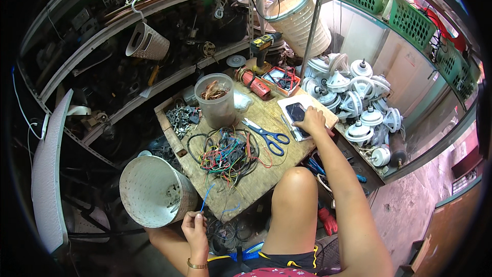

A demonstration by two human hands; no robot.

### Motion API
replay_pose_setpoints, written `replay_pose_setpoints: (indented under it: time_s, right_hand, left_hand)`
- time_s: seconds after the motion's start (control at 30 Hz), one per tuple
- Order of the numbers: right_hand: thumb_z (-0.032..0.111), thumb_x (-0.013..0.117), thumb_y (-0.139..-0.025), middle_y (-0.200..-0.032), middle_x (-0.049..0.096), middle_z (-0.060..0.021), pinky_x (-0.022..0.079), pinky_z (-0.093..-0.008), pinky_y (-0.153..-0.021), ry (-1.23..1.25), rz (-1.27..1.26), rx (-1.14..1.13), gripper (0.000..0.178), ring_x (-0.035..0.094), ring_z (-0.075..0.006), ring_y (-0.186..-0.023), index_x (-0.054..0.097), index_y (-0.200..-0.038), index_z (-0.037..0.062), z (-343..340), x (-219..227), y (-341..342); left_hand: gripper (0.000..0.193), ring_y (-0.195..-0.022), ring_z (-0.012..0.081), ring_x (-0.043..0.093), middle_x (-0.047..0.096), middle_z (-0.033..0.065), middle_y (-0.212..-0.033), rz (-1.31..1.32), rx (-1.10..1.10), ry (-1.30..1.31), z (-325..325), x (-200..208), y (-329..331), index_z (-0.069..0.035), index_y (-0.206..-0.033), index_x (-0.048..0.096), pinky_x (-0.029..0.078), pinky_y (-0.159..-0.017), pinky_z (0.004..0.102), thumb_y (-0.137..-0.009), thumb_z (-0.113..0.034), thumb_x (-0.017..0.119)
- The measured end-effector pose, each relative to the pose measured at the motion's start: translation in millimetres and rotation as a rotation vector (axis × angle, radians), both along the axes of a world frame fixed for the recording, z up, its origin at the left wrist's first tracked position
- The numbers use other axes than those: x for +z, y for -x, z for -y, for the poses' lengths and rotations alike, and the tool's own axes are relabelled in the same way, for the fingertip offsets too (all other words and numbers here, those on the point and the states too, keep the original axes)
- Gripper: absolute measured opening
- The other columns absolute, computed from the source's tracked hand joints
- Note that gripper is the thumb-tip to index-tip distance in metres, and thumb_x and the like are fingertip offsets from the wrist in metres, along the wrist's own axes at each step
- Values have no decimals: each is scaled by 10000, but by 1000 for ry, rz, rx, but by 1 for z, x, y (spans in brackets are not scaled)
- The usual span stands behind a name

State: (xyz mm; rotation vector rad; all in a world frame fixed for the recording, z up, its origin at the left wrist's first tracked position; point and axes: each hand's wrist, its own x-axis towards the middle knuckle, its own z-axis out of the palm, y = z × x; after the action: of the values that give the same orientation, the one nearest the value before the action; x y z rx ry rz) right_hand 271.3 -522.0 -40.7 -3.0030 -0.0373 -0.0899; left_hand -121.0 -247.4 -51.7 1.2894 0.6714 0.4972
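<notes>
My left hand (195, 230) is closed in a pinch on a thin blue wire (207, 197) near the table's front edge. My right hand (311, 122) is closed at the right side of a dark smartphone (295, 112), its thumb across the screen; some of its fingers are hidden. Under the phone is a white pad or box (287, 103), with a pen beside it. A tangled heap of coloured wires (225, 155) covers the middle of the wooden tabletop (251, 187). Blue-handled scissors (269, 136) lie open between the wires and the phone.
Behind the wires stands a clear tub (215, 107) of copper scraps. A white bucket (154, 192) sits left of the table; metal parts (183, 120) fill its left compartment. A red power tool (254, 85), a yellow drill (262, 51) and white fan motors (353, 97) occupy the far side.
</notes>
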Motion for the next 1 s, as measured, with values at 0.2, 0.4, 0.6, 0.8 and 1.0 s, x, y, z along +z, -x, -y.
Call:
replay_pose_setpoints:
  time_s: [0.2,0.4,0.6,0.8,1.0]
  right_hand:
    - [482,796,-537,-971,628,-223,504,-434,-787,-13,25,9,792,553,-376,-988,546,-1046,-71,4,-22,-7]
    - [433,774,-587,-995,629,-204,496,-423,-828,7,-19,-103,753,522,-372,-1050,522,-1093,-65,18,-14,-3]
    - [401,786,-606,-1019,626,-193,428,-452,-920,3,58,-204,703,494,-365,-1100,521,-1089,-36,47,-17,0]
    - [419,782,-616,-1004,634,-172,448,-436,-886,63,73,-182,701,494,-359,-1100,527,-1095,-25,45,-17,-7]
    - [464,699,-720,-1006,641,-199,462,-395,-864,51,78,-157,670,553,-346,-1032,509,-1118,-40,43,-5,-20]
  left_hand:
    - [110,-576,25,456,559,2,-709,-9,-35,-13,0,0,-4,-44,-819,549,329,-470,151,-902,-116,556]
    - [118,-576,25,460,555,-2,-711,1,-44,-31,0,-2,-5,-42,-833,556,333,-472,152,-903,-136,566]
    - [121,-550,23,440,540,0,-709,-19,-87,21,6,-9,-6,-35,-856,562,309,-439,146,-908,-145,561]
    - [109,-549,24,446,545,-1,-712,-3,-109,37,12,-1,-12,-40,-849,564,317,-438,146,-909,-131,554]
    - [107,-563,26,457,557,0,-695,-38,-147,127,14,1,-8,-47,-844,557,333,-447,158,-907,-132,557]
